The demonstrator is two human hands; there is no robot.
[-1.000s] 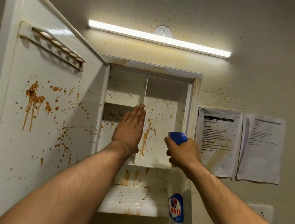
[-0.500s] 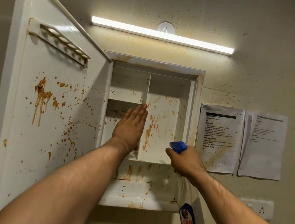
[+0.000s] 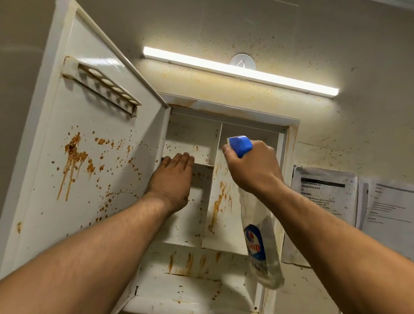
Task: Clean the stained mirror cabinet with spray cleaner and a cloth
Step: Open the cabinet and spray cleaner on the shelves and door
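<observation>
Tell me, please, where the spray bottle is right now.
In the head view, the spray bottle hangs from the right hand, right of centre, before the open cabinet's right compartment.

The door is swung out left of the cabinet; a light bar is mounted above it, two papers right of it.

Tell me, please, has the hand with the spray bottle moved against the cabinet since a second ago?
Yes. The right hand with the spray bottle has risen, from beside the cabinet's middle shelf level to the upper right compartment, and shifted slightly left.
</observation>
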